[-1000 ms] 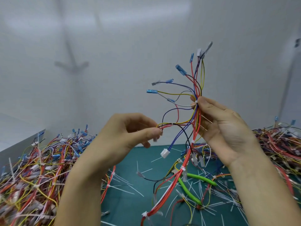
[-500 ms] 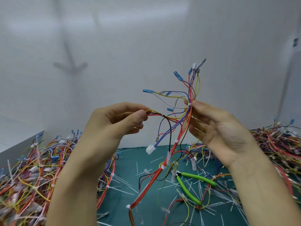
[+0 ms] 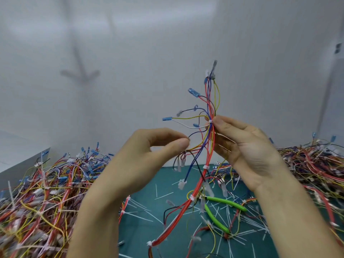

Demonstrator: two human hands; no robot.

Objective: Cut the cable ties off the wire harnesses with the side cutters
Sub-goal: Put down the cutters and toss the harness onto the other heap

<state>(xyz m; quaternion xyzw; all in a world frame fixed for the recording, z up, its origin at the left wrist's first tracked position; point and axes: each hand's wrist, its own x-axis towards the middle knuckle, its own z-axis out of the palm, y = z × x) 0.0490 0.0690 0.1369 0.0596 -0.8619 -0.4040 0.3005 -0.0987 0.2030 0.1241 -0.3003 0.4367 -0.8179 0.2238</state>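
Heaps of tangled multicoloured wire harnesses [image 3: 46,192] flank the teal counter [image 3: 149,229] below both hands. The right hand [image 3: 247,151] holds up one red-and-blue wire harness [image 3: 204,172], its fingers [image 3: 223,121] clamped at a white cable tie [image 3: 210,121]. The left hand [image 3: 141,159] has its thumb and forefinger tips together just beside a side branch; I cannot tell if they grip it. The green-handled side cutters [image 3: 223,201] lie on the counter beneath the right fingers.

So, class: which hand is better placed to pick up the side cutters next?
Right, probably. The side cutters lie on the mat below the right hand; the left hand is farther off and pinches a branch of the wire harness, so it could hold that.
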